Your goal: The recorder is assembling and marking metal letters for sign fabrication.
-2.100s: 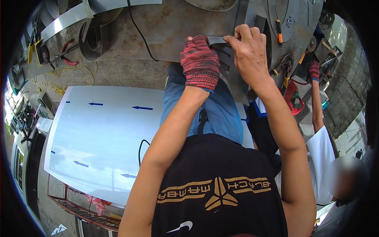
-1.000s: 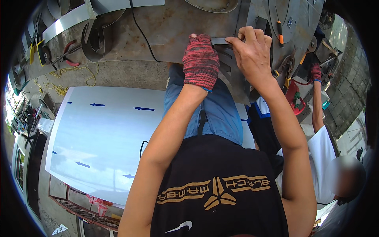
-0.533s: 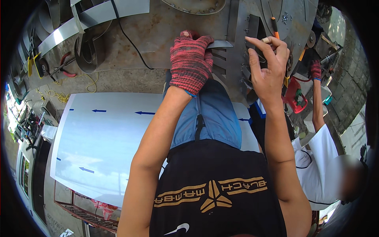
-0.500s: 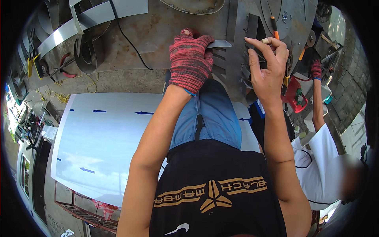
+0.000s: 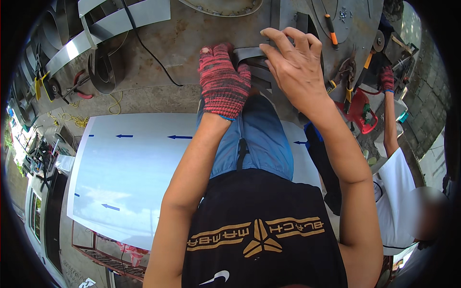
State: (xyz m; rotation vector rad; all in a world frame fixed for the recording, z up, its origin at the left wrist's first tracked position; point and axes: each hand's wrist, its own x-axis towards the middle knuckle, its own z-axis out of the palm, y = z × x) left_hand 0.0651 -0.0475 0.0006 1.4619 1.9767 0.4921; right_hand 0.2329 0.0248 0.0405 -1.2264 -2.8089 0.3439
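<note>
Metal strip [image 5: 250,52], upper centre of the frame, looks thin, light and springy, edges probably sharp, best pinched on its flat faces; gloved left hand [image 5: 222,80] clasps one end, bare right hand [image 5: 297,66], fingers apart, is at the other, contact unclear

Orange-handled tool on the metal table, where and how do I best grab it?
Probably by the thick orange-and-black handle, from above on your near side. It lies with the handle end toward you and the thin shaft pointing away; small bits lie to the shaft's right.
</note>
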